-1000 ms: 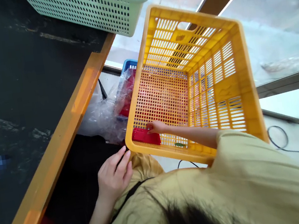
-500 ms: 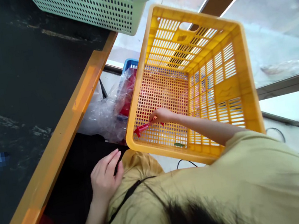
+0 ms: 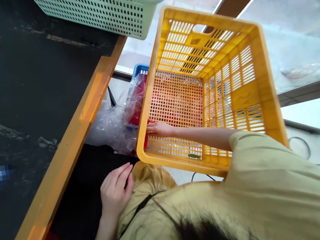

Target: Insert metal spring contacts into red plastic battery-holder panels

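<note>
Spreading open in the yellow crate [image 3: 242, 99], right hand [image 3: 160, 128] no longer pinches red strip [image 3: 145, 140]; left hand [image 3: 115, 191] empty

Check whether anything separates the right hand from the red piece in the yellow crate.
Nothing visible does: the fingertips of the right hand touch the red piece at the wall of the yellow crate.

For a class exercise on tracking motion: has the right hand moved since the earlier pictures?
Yes: the right hand has shifted left in view, its fingers now closer to that side's wall of the yellow crate.
</note>
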{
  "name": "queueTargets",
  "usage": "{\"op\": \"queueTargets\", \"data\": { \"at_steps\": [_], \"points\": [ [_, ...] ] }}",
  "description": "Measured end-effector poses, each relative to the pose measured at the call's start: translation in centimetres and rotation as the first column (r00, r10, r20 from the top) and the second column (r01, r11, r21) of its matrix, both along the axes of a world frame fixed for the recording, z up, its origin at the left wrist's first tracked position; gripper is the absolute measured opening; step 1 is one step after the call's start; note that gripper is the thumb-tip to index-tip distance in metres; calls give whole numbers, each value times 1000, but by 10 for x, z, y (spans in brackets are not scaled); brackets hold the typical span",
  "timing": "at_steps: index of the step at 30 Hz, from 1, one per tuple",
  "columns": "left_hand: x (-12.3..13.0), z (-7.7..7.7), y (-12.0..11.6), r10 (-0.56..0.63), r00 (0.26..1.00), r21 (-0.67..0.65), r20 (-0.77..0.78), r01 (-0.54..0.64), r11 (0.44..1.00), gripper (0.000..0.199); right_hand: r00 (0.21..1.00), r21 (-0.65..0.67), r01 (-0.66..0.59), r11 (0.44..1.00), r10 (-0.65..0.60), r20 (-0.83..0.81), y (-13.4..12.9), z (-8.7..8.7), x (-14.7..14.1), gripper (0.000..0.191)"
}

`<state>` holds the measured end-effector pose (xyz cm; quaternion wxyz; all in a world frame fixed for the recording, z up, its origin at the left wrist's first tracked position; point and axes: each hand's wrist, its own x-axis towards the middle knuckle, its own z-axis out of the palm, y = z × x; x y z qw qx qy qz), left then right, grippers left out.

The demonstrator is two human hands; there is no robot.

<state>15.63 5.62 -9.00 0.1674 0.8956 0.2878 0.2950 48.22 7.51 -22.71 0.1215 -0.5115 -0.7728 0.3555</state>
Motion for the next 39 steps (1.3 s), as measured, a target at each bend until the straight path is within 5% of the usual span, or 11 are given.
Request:
{"op": "queueTargets", "data": {
  "at_steps": [9,16,20,24,32,39],
  "points": [
    [0,0,1,-17,1000,-20,-2,17,1000,25,937,-43,340,940,-342,-75,-23,-1,-11,26],
    [-3,-4,-1,-28,1000,-61,-4,28,998,22,747,-391,629,672,-662,61,-18,-2,-12,36],
    [-5,-7,-2,-36,999,-84,-23,34,996,20,690,-590,627,509,-715,116,-6,-12,-32,37],
    [-7,-9,-3,-35,999,-106,-20,32,994,21,645,-663,618,423,-755,120,-1,-11,-45,37],
    [-8,-9,-4,-33,999,-115,-4,33,993,21,519,-752,580,314,-853,44,-11,-10,-44,28],
    [-6,-10,-2,-32,999,-132,-7,31,991,20,392,-860,421,289,-913,-115,-56,2,-4,28]
  ]
}}
